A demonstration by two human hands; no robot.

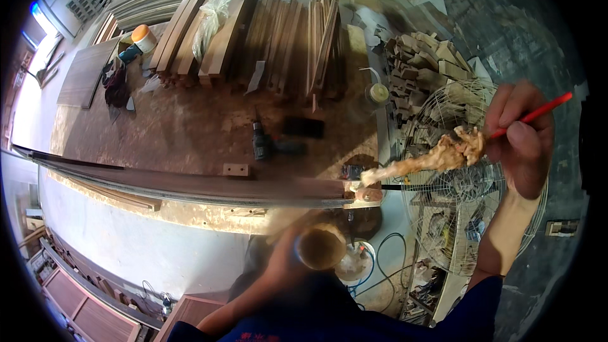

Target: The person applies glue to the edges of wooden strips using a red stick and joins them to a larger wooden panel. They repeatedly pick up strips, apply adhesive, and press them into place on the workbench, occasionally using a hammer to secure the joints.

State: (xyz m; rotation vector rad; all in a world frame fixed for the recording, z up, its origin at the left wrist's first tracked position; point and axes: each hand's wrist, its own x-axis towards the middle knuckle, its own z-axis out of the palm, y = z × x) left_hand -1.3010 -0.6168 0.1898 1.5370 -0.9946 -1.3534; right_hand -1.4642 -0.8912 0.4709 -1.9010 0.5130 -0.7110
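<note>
Overhead, a woodworking shop spreads out, its pale concrete floor (133, 247) filling the near left and a darker floor (538, 38) running along the right. Across the middle sits a big workbench (190, 126) with a worn, reddish-brown top dusted with sawdust. At its far side lies a stack of timber planks (266, 38), boards of light and dark wood packed side by side, with a clear plastic bag (212, 19) draped over some of them. Right of the bench, a heap of short wood offcuts (424, 63) rests on the floor, and nearer stands a round white wire fan guard (456, 177).

Along the bench's near edge runs a long dark wooden strip (190, 183), stretching from the far left to its right end. A flat dark panel (85, 73) lies at the bench's far left corner beside an orange-lidded tub (143, 37). Mid-bench are a cordless drill (261, 142), a dark rectangular block (303, 127) and a small wooden block (235, 169).

The right hand (522, 139) is closed around the red handle of a glue-caked brush (437, 158), whose crusted tip sits at the right end of the strip. The left hand (285, 263), blurred and near the body, is wrapped around a round brownish cup (322, 247) held below the bench edge.
</note>
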